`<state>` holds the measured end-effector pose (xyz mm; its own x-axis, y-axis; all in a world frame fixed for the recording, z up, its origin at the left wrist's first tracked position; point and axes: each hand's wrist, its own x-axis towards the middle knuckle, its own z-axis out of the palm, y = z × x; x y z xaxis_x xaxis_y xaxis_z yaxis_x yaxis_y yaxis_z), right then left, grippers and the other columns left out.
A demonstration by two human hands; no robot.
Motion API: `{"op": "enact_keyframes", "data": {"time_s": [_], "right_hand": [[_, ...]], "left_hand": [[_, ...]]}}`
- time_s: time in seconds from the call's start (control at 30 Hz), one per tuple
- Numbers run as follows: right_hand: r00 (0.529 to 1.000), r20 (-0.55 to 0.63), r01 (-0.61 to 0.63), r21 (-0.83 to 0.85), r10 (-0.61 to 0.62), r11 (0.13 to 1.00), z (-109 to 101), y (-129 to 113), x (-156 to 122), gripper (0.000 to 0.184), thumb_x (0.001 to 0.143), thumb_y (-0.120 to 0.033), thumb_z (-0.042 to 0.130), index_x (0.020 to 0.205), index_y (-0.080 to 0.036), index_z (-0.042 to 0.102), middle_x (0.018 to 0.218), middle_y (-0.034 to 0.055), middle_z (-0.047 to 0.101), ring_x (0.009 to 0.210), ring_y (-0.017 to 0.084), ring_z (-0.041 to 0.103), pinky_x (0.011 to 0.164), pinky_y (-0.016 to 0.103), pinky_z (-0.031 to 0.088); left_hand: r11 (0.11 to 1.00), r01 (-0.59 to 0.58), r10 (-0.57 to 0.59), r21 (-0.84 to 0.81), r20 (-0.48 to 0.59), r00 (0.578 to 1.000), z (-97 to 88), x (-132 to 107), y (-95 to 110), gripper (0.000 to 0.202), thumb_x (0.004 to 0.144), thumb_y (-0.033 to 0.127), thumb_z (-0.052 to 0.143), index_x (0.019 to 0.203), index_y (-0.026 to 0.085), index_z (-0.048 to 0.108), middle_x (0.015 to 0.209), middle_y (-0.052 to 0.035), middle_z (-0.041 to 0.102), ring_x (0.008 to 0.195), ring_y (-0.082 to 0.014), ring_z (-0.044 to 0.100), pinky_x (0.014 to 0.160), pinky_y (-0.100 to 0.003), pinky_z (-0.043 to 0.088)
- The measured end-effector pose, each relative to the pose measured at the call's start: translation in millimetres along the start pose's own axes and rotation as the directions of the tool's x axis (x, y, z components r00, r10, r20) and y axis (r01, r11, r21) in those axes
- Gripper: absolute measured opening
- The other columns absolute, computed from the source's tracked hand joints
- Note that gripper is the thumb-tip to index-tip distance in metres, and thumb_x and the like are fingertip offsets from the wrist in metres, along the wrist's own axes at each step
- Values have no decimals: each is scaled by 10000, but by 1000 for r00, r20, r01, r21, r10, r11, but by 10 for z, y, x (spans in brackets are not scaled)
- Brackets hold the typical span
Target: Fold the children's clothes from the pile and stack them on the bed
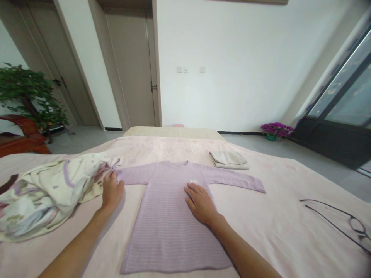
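Note:
A lilac ribbed long-sleeved shirt (171, 216) lies spread face up, its neckline away from me and both sleeves stretched out sideways. My left hand (112, 191) is at the cuff of the left sleeve, thumb and fingers closed around its edge. Across the chest, just below a small white print, my right hand (199, 202) rests flat with its fingers extended. The right sleeve lies straight on the bed cover (278, 231). Close beside my left hand is a crumpled heap of cream clothes (58, 189) with purple trim.
A folded beige cloth (228, 159) lies beyond the right sleeve. Eyeglasses (355, 224) with open temples rest at the right. Past the bed stand a green plant (26, 92), a wooden chair (23, 133) and a pot of purple flowers (277, 130).

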<state>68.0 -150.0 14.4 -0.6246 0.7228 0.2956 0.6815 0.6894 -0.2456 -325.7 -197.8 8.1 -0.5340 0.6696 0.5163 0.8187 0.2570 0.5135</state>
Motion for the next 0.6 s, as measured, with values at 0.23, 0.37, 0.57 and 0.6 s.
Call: {"op": "enact_keyframes", "data": {"time_s": [0.23,0.37,0.57,0.6], "right_hand": [[1000,7,-8,10,8,1000,-19,-19,-8,414,957,-304,455,1351,-215,543,1431,83,499,1344,237,403,1153,421,273],[1000,13,-5,6,5,1000,-8,-24,-17,423,963,-308,443,1367,-216,528,1442,87,487,1358,234,387,1158,425,260],[998,62,-7,-12,8,1000,-59,-45,-25,442,972,-316,418,1389,-195,502,1477,108,446,1384,237,354,1167,429,231],[997,79,-11,-15,12,1000,-73,-67,-32,456,970,-322,424,1400,-186,488,1490,118,427,1395,247,339,1167,438,225]], "left_hand": [[890,-273,388,-366,291,874,39,-767,908,498,920,232,416,1416,229,448,1470,-78,422,1367,-224,400,1163,-420,327],[890,-299,435,-344,444,783,128,-992,1056,542,889,209,450,1431,190,447,1504,-106,409,1383,-241,390,1171,-444,313],[899,-301,425,-319,460,780,168,-1015,1004,589,887,210,463,1470,169,392,1529,-127,377,1404,-258,365,1163,-461,321],[893,-313,437,-325,449,780,160,-1019,1000,591,889,207,466,1474,174,385,1532,-124,374,1408,-256,359,1164,-459,321]]}}
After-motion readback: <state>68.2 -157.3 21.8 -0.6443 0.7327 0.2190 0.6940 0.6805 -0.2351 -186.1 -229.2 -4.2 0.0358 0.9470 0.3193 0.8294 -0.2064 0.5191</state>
